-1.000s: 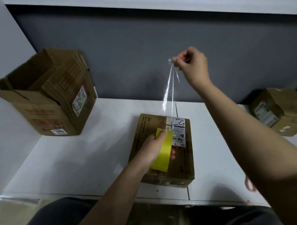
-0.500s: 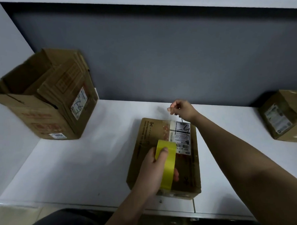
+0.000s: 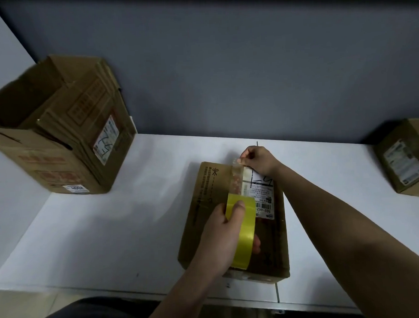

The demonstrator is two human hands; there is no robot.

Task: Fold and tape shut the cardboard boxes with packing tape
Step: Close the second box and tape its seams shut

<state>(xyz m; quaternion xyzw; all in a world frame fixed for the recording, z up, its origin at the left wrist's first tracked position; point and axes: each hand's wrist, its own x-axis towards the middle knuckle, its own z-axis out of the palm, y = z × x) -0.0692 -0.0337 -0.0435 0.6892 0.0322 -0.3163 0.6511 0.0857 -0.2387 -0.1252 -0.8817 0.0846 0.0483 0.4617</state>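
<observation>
Seen from the head camera, a closed brown cardboard box [image 3: 232, 220] lies flat near the front edge of a white tabletop [image 3: 111, 235], its long side running away from the viewer. The left hand [image 3: 221, 240] grips an upright yellow roll of packing tape [image 3: 243, 232] resting on the box's top, fingers curled over the rim and the thumb on the near side. A strip of clear tape [image 3: 238, 179] runs from the roll along the centre seam to the far edge, where the right hand [image 3: 257, 160] pinches its end between fingertips [image 3: 239, 160] and thumb, just at the box's far rim. A white shipping label with a barcode [image 3: 261, 197] sits on the lid just right of the tape line, partly under the right wrist. At far left a larger brown carton with its flaps open [image 3: 56, 132] stands against a dark grey wall [image 3: 224, 74], a handwritten label on its side. At the right edge a smaller closed brown box with a label [image 3: 405, 160] sits well apart from the work
</observation>
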